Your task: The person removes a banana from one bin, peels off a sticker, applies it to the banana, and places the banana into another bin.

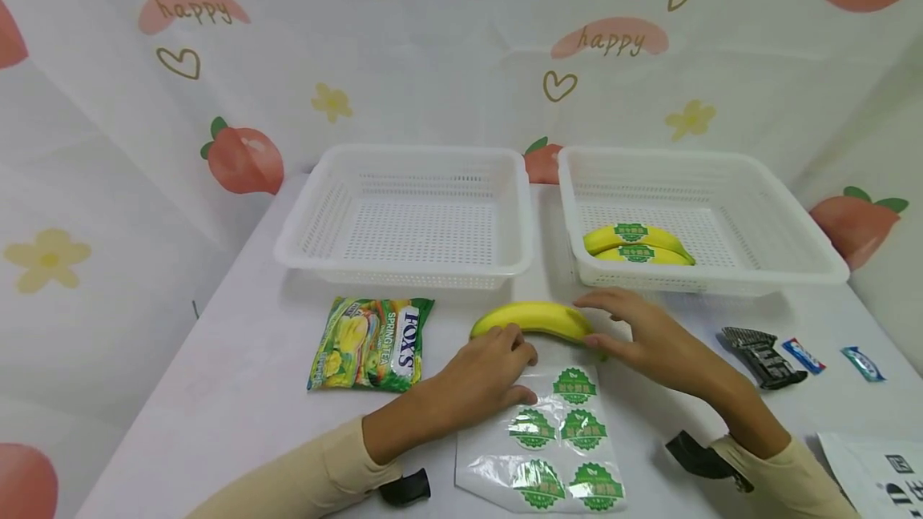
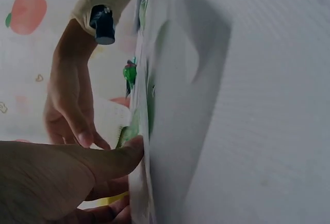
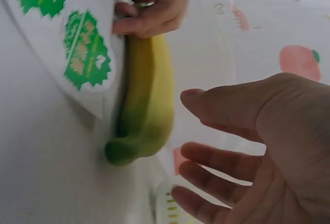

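A yellow banana with a greenish end lies in front of the two baskets. My left hand is bent over its near edge and the top of a sheet of round green stickers. In the left wrist view the left thumb reaches the sheet; whether the fingers pinch anything, I cannot tell. Beside the banana's right end, my right hand has its fingers spread and thumb apart. The right wrist view shows a gap between that hand and the banana.
Two stickered bananas lie in the right white basket. Left of it stands another white basket. A Fox's candy bag lies at left. Toward the right are a black packet, two small wrapped sweets, and a printed white bag.
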`<action>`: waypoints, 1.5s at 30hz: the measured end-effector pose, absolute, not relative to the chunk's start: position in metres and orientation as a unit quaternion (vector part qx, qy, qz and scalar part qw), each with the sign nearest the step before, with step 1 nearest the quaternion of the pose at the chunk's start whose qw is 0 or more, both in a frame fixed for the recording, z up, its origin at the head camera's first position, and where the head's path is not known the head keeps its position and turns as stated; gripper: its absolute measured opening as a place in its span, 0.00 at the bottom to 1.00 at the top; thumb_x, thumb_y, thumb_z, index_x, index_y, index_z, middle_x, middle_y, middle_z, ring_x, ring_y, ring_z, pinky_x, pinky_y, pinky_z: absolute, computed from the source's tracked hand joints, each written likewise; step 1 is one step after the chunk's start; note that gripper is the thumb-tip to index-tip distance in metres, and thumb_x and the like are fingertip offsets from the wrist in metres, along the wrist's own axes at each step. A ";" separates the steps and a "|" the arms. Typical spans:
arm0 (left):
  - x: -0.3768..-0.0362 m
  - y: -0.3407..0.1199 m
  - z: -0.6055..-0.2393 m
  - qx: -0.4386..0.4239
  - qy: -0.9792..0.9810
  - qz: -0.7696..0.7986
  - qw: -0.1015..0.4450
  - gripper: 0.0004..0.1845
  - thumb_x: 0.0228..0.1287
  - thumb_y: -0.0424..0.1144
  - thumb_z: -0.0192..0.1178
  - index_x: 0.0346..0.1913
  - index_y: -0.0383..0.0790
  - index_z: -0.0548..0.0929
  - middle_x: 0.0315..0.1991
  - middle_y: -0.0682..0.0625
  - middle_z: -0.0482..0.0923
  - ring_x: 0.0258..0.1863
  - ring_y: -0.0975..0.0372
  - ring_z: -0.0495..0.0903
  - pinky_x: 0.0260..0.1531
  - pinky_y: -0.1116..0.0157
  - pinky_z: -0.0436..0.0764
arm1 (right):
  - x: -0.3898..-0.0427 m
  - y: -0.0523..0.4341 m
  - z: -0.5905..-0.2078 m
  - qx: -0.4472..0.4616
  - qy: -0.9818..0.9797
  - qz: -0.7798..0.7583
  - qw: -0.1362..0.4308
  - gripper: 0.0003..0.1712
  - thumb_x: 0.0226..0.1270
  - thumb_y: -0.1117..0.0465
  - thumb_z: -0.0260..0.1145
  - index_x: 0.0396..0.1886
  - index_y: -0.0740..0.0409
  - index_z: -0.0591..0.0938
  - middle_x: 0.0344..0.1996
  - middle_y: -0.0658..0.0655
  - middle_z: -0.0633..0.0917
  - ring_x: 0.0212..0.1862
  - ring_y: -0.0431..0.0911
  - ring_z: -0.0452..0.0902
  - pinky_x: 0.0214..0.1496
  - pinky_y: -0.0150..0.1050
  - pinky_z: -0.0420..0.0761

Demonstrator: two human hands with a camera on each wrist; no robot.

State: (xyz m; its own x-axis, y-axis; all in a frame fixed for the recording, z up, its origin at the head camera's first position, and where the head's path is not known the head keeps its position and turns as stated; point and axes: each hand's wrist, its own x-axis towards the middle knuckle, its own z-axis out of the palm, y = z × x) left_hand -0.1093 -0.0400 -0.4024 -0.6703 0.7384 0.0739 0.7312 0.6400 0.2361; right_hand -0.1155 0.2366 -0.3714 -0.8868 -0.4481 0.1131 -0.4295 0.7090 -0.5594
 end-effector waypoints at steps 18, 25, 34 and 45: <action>-0.129 -0.048 -0.390 0.361 0.854 0.306 0.215 0.21 0.68 0.38 0.73 0.62 0.43 0.82 0.56 0.53 0.83 0.52 0.69 0.79 0.56 0.68 0.79 | -0.099 0.233 -0.371 -0.311 0.867 -0.379 0.093 0.19 0.67 0.62 0.77 0.56 0.48 0.86 0.51 0.45 0.88 0.46 0.39 0.83 0.49 0.36 0.84; -0.140 -0.055 -0.385 0.320 0.782 0.427 0.322 0.26 0.69 0.35 0.71 0.68 0.45 0.79 0.56 0.55 0.85 0.55 0.64 0.83 0.56 0.67 0.79 | -0.097 0.231 -0.373 -0.308 0.862 -0.377 0.141 0.22 0.64 0.54 0.80 0.57 0.37 0.88 0.58 0.43 0.84 0.54 0.40 0.80 0.54 0.36 0.82; -0.144 -0.056 -0.385 0.282 0.698 0.530 0.389 0.29 0.68 0.28 0.68 0.71 0.40 0.78 0.60 0.47 0.85 0.48 0.65 0.85 0.50 0.70 0.82 | -0.098 0.228 -0.376 -0.314 0.847 -0.397 0.161 0.21 0.63 0.51 0.80 0.54 0.41 0.85 0.53 0.45 0.86 0.45 0.40 0.82 0.47 0.37 0.84; -0.143 -0.057 -0.381 0.257 0.665 0.554 0.430 0.30 0.69 0.26 0.66 0.72 0.44 0.77 0.59 0.49 0.84 0.49 0.62 0.86 0.51 0.66 0.84 | -0.098 0.226 -0.379 -0.322 0.842 -0.403 0.156 0.19 0.65 0.48 0.79 0.52 0.42 0.85 0.50 0.43 0.87 0.47 0.40 0.81 0.47 0.37 0.84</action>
State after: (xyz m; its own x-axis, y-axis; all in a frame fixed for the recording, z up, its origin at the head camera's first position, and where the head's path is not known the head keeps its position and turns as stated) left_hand -0.1426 -0.0566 -0.3812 -0.4984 0.8182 -0.2866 -0.1333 0.2544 0.9579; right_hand -0.0985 0.2257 -0.3792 -0.7442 -0.6679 -0.0028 -0.4166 0.4674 -0.7797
